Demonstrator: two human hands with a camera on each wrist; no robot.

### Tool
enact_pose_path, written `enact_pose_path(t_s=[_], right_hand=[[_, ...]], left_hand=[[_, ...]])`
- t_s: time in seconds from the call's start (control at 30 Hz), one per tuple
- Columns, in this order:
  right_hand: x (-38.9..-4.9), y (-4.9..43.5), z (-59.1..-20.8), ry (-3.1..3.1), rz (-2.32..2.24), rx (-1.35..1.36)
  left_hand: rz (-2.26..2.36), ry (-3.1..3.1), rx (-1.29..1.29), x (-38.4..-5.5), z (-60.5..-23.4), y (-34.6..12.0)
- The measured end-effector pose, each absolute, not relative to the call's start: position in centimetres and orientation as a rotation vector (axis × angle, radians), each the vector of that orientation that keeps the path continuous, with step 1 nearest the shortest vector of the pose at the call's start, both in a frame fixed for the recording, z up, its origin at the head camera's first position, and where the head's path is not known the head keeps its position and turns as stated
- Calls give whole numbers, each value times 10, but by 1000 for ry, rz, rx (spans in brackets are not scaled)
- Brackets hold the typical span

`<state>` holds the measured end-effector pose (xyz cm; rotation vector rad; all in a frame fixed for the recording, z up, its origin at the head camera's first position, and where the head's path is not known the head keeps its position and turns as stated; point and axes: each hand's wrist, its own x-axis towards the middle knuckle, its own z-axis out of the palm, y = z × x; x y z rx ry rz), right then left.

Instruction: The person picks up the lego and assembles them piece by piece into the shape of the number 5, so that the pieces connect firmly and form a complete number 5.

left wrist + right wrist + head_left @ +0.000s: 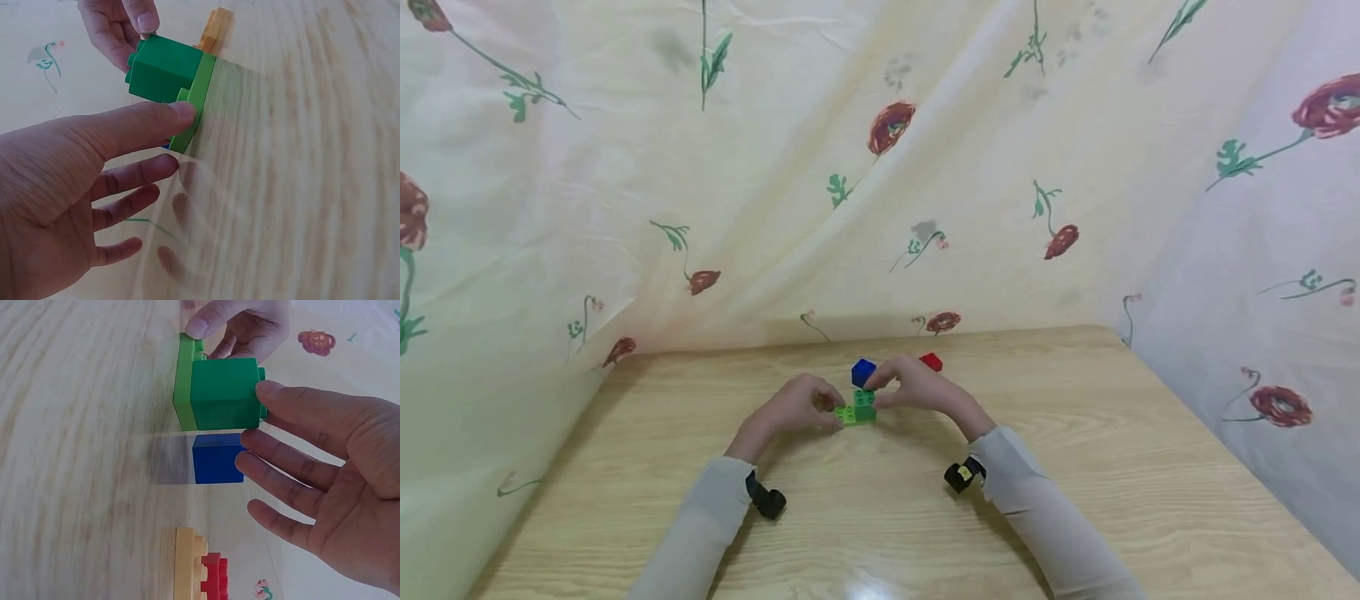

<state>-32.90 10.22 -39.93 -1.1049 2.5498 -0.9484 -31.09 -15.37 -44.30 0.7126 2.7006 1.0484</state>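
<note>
Flowered cloth (790, 167) hangs behind and beside a pale wood-grain counter (865, 500). On the counter, near its far edge, a lime green brick (195, 103) lies flat, carrying a dark green block (225, 394) on its right end; a few bare studs show on the left part of the lime brick. The left hand (793, 402) pinches that left end, its thumb laid on the lime brick and the lower fingers spread loosely. The right hand (917, 383) holds the dark green block near its studded top, thumb and index finger close together, other fingers loosely extended. Just behind stands a blue block (219, 459). Farther right come a light orange brick (184, 565) and a red brick (931, 362); whether these two touch is unclear. Both forearms wear pale grey sleeves (700, 517), with a small black device (767, 503) strapped at each wrist.
</note>
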Motion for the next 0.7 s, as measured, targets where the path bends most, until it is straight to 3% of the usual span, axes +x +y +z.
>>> enact_pose_path(t_s=[0.37,0.7], right_hand=[[-331,111,-388,2543,-998,-1089],[-347,148,-366,2638,-1164,-966]], left_hand=[[1102,2664,679,-313,-441,-155],[1116,2649,662,-312,-444,-157]])
